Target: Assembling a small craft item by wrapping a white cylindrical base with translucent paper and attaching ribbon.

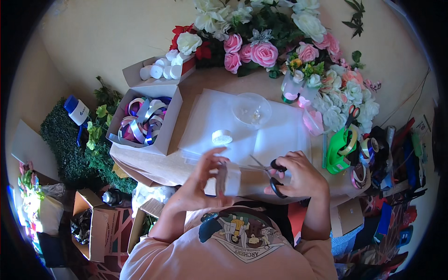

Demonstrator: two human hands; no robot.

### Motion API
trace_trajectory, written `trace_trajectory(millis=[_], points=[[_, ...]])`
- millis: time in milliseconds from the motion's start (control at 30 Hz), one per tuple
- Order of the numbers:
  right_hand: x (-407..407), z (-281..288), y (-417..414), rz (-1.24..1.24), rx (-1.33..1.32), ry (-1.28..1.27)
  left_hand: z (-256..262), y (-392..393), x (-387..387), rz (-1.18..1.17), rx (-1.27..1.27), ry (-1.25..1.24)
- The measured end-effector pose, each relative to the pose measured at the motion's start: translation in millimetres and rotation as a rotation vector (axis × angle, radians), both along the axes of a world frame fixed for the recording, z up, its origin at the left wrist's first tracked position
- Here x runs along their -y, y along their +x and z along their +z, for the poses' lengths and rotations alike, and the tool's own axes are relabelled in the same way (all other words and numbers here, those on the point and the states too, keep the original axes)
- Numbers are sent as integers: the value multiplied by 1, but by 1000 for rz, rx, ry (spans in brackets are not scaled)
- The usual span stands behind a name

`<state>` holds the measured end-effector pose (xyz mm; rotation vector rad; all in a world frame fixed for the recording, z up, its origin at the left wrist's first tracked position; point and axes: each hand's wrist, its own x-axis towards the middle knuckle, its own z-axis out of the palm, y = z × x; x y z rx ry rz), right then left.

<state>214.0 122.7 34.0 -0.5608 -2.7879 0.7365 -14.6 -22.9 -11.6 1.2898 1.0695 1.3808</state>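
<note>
In my left hand (206, 178), near the table's front edge, is a wide roll of whitish ribbon or tape (231, 179), held between thumb and fingers. My right hand (297, 175) holds black-handled scissors (271, 171), blades parted and pointing left toward the roll. Beyond my hands, sheets of translucent white paper (280, 140) cover the middle of the table. A small round white piece (222, 137) with a textured side rests on them, and behind it stands a clear plastic bowl (251, 110) with small bits inside.
A white box of ribbon strips (171, 122) and a box of white rolls (131, 75) stand left. Artificial flowers (264, 54) line the back. At right are a green tape dispenser (337, 154), red-handled scissors (353, 113) and ribbon spools (369, 148). Cardboard boxes (99, 234) sit below the table.
</note>
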Motion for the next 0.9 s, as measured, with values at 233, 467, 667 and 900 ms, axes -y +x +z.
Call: trace_trajectory(millis=[233, 467, 667, 900], points=[[5, -7, 0, -118, -209, 27, -3, -41, -29, 837, -765, 112], [13, -19, -15, -235, -339, -210, -7, -36, -39, 742, -648, 146], [33, -30, -45, -237, -727, -624, 8, -1, -21, 95, 226, 178], [40, -30, -56, -286, -857, -835, 6, 16, -21, -15, 80, 198]])
